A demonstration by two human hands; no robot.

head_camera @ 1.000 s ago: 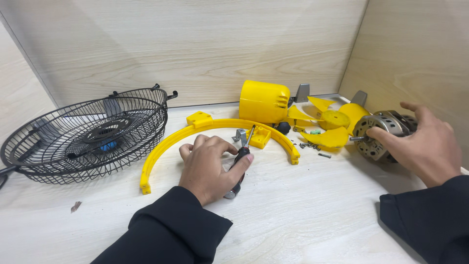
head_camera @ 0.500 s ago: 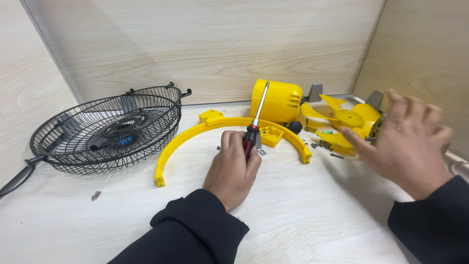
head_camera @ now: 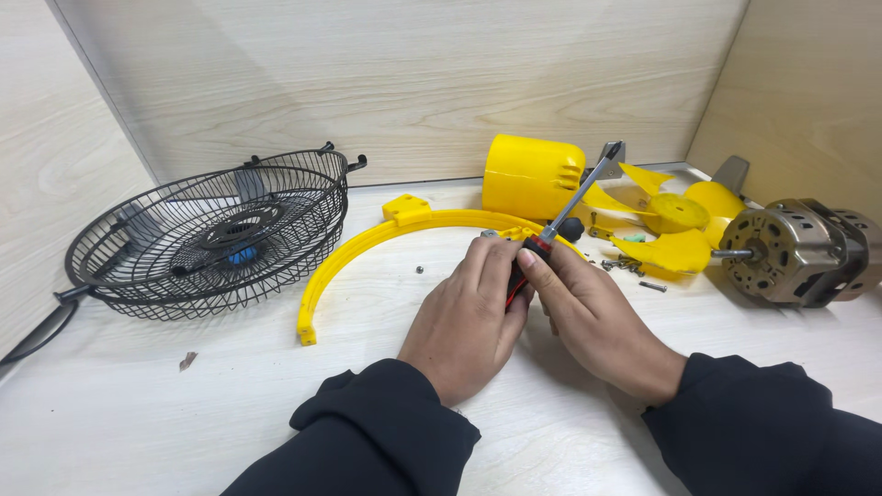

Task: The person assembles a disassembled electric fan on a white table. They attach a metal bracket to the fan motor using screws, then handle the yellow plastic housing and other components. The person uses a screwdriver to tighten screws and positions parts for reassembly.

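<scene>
My left hand (head_camera: 469,317) and my right hand (head_camera: 593,312) meet at the table's middle, both closed around the red-and-black handle of a screwdriver (head_camera: 571,202). Its metal shaft points up and to the right, toward a yellow motor cover (head_camera: 531,174). Under and behind the hands curves a yellow plastic arc bracket (head_camera: 354,253). What else the hands cover is hidden.
A black wire fan guard (head_camera: 211,234) lies at the left. A yellow fan blade (head_camera: 675,225) and a bare metal motor (head_camera: 795,250) sit at the right, with several small screws (head_camera: 629,266) loose beside them. Wooden walls enclose the light table (head_camera: 230,413).
My right hand has left the motor at the right and come to the screwdriver handle. My left hand, which picked the screwdriver up off the table, keeps it raised.
</scene>
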